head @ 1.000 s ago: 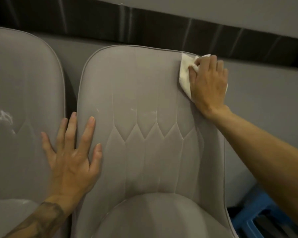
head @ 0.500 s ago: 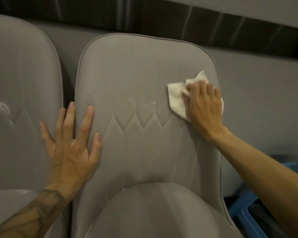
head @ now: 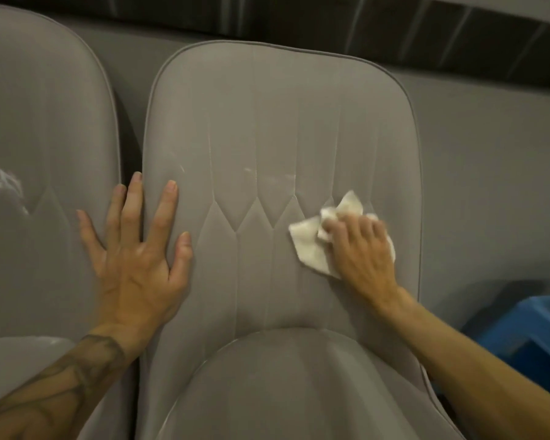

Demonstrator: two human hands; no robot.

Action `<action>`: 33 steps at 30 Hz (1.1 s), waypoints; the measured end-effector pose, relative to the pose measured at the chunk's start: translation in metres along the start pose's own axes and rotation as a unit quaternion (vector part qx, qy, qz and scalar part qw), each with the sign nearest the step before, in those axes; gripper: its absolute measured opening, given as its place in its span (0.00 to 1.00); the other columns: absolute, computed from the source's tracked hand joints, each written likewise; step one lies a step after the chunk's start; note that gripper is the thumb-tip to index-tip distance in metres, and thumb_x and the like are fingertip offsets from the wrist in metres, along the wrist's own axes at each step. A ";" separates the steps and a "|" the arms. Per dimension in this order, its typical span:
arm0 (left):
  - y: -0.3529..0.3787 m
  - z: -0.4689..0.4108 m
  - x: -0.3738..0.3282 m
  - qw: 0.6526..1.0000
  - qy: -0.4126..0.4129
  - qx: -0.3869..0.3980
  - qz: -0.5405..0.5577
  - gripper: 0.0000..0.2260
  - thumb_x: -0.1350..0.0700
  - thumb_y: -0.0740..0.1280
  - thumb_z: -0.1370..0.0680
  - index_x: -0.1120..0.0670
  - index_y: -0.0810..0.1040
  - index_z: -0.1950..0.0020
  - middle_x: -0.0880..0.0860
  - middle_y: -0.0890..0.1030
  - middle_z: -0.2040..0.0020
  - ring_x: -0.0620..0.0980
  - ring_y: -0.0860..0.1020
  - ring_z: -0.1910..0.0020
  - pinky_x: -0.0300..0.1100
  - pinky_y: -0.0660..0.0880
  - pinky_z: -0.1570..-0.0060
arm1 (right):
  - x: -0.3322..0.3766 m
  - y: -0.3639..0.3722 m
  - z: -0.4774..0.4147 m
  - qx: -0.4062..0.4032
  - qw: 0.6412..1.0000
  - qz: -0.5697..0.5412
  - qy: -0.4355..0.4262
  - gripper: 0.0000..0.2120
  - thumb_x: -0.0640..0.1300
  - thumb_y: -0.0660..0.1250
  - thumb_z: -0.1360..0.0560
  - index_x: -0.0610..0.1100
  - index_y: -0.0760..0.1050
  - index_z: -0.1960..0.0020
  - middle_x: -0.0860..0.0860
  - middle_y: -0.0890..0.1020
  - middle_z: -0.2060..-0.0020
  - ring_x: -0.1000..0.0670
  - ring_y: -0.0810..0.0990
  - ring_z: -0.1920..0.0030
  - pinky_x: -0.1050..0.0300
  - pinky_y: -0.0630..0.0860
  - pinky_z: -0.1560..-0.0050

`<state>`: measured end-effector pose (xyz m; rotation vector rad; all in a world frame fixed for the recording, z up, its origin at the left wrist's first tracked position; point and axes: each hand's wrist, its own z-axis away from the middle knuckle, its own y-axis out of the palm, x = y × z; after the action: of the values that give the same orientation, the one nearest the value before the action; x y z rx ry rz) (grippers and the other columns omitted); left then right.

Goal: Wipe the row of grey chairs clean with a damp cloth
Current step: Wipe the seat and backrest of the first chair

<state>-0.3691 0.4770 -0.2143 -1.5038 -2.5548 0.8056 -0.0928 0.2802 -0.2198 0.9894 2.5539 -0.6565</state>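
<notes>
1. Where the head view centres, the backrest of a grey chair (head: 277, 128) fills the middle of the frame, and its seat cushion (head: 283, 385) bulges at the bottom centre.
2. A second grey chair (head: 45, 122) stands just beside it at the left edge, with a whitish smear (head: 7, 185) on its backrest.
3. The white cloth (head: 308, 246) lies on the centre chair's backrest, right of middle, bunched at the top and spread flat toward the left.
4. The right hand (head: 362, 252) lies on the cloth, its fingers curled into the bunched part and pressing it to the fabric.
5. The left hand (head: 137, 258) lies flat with its fingers spread across the gap between the two chairs, holding nothing; its forearm (head: 61, 385) is tattooed.
6. The two hands are well apart, one at each side of the backrest.
7. Faint white scuffs (head: 248, 169) mark the backrest above the quilted points.
8. A blue crate (head: 527, 331) sits at the lower right, with a grey wall (head: 489, 154) behind.
</notes>
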 end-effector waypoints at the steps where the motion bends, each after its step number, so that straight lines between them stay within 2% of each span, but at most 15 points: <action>1: 0.000 0.000 0.000 1.000 0.000 0.000 0.001 0.31 0.46 0.57 0.18 0.44 0.55 0.15 0.56 0.55 0.16 0.59 0.56 0.17 0.71 0.44 0.23 | -0.001 0.002 -0.010 -0.018 0.999 -0.007 0.044 0.10 0.45 0.64 0.18 0.43 0.75 0.39 0.45 0.73 0.52 0.42 0.69 0.57 0.46 0.69 0.49; 3: 0.001 0.001 0.001 1.000 -0.001 0.003 0.004 0.31 0.45 0.57 0.18 0.44 0.54 0.15 0.55 0.54 0.16 0.59 0.55 0.17 0.71 0.44 0.23 | 0.012 0.005 0.000 -0.023 0.996 -0.019 0.079 0.10 0.45 0.63 0.18 0.42 0.74 0.39 0.44 0.73 0.52 0.42 0.70 0.56 0.45 0.70 0.48; 5: 0.001 0.000 0.002 1.000 -0.002 0.007 0.000 0.31 0.44 0.56 0.18 0.43 0.53 0.15 0.55 0.54 0.16 0.58 0.54 0.17 0.71 0.44 0.22 | 0.032 0.003 0.033 0.019 0.999 -0.026 0.000 0.11 0.44 0.64 0.19 0.42 0.75 0.38 0.44 0.74 0.52 0.41 0.72 0.57 0.45 0.71 0.47; 7: 0.002 0.000 0.003 1.000 0.000 0.006 -0.008 0.31 0.44 0.56 0.18 0.44 0.54 0.15 0.55 0.54 0.16 0.59 0.55 0.17 0.70 0.44 0.22 | 0.035 -0.001 0.055 0.044 0.995 -0.022 -0.090 0.07 0.44 0.66 0.20 0.44 0.77 0.43 0.46 0.76 0.56 0.43 0.74 0.60 0.48 0.72 0.49; 8: 0.003 0.000 0.003 1.000 -0.001 0.004 -0.009 0.31 0.45 0.56 0.18 0.44 0.54 0.15 0.55 0.54 0.16 0.59 0.55 0.17 0.69 0.43 0.22 | 0.029 -0.003 0.049 0.037 0.994 -0.024 -0.101 0.06 0.46 0.66 0.19 0.45 0.75 0.46 0.47 0.76 0.58 0.43 0.75 0.61 0.48 0.73 0.51; 11: 0.003 0.001 0.003 1.000 -0.001 0.004 -0.004 0.31 0.44 0.56 0.18 0.44 0.55 0.15 0.55 0.54 0.15 0.59 0.54 0.17 0.69 0.43 0.22 | 0.003 -0.003 -0.017 -0.021 0.999 -0.009 -0.043 0.12 0.54 0.63 0.17 0.44 0.73 0.49 0.45 0.76 0.60 0.41 0.74 0.61 0.46 0.72 0.55; 15: 0.004 0.000 0.006 1.000 0.002 0.009 -0.009 0.31 0.44 0.55 0.18 0.43 0.53 0.15 0.54 0.53 0.15 0.58 0.53 0.16 0.71 0.45 0.23 | -0.027 0.000 -0.122 -0.103 0.982 -0.001 0.158 0.16 0.56 0.62 0.17 0.43 0.74 0.52 0.44 0.77 0.58 0.41 0.74 0.59 0.47 0.69 0.57; 17: 0.004 0.001 0.005 1.000 0.005 0.001 -0.012 0.31 0.44 0.56 0.18 0.44 0.53 0.15 0.54 0.53 0.15 0.58 0.54 0.16 0.71 0.45 0.23 | -0.018 0.003 -0.128 -0.119 0.970 -0.007 0.210 0.16 0.56 0.62 0.17 0.43 0.75 0.53 0.44 0.78 0.59 0.41 0.75 0.59 0.47 0.69 0.57; 22: 0.001 0.000 0.002 1.000 0.006 0.003 -0.008 0.31 0.45 0.57 0.18 0.44 0.53 0.15 0.55 0.54 0.15 0.59 0.55 0.17 0.72 0.45 0.23 | 0.010 0.001 -0.076 -0.072 0.990 -0.030 0.117 0.17 0.53 0.63 0.17 0.42 0.76 0.56 0.44 0.77 0.62 0.41 0.75 0.62 0.47 0.70 0.58; 24: -0.001 0.000 0.002 1.000 0.001 0.009 -0.005 0.31 0.45 0.56 0.18 0.44 0.54 0.15 0.55 0.54 0.15 0.59 0.55 0.17 0.72 0.46 0.23 | -0.001 0.002 -0.100 -0.079 0.988 -0.023 0.132 0.16 0.53 0.62 0.16 0.42 0.76 0.55 0.43 0.77 0.60 0.41 0.76 0.61 0.47 0.69 0.57; 26: -0.001 -0.001 0.002 1.000 0.003 0.012 -0.004 0.31 0.45 0.56 0.18 0.45 0.55 0.15 0.56 0.54 0.15 0.60 0.55 0.17 0.73 0.46 0.23 | -0.011 0.002 -0.137 -0.095 0.978 -0.037 0.182 0.17 0.55 0.60 0.16 0.42 0.75 0.53 0.43 0.78 0.58 0.41 0.75 0.60 0.48 0.68 0.57; 29: -0.001 -0.001 0.001 1.000 0.002 0.008 -0.002 0.31 0.45 0.57 0.18 0.45 0.55 0.15 0.56 0.55 0.16 0.60 0.56 0.17 0.72 0.45 0.23 | -0.006 0.002 -0.156 -0.105 0.963 -0.072 0.236 0.22 0.63 0.57 0.18 0.43 0.73 0.50 0.44 0.77 0.55 0.44 0.73 0.57 0.50 0.66 0.54; 31: -0.001 -0.001 0.001 1.000 0.002 0.006 -0.002 0.31 0.46 0.57 0.18 0.45 0.56 0.15 0.56 0.56 0.16 0.60 0.56 0.17 0.72 0.45 0.23 | 0.007 0.004 -0.134 -0.091 0.974 -0.071 0.195 0.25 0.66 0.59 0.21 0.43 0.73 0.50 0.44 0.75 0.55 0.43 0.70 0.57 0.48 0.65 0.54; 33: -0.002 -0.001 0.000 1.000 0.000 0.011 -0.001 0.31 0.46 0.58 0.19 0.45 0.55 0.15 0.57 0.56 0.16 0.60 0.56 0.17 0.72 0.46 0.23 | 0.015 0.003 -0.112 -0.090 0.984 -0.059 0.140 0.23 0.64 0.63 0.21 0.42 0.73 0.53 0.44 0.74 0.58 0.43 0.70 0.59 0.47 0.66 0.55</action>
<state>-0.3704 0.4771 -0.2126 -1.4940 -2.5385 0.8296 -0.1153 0.3488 -0.1334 0.9313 2.8740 -0.3264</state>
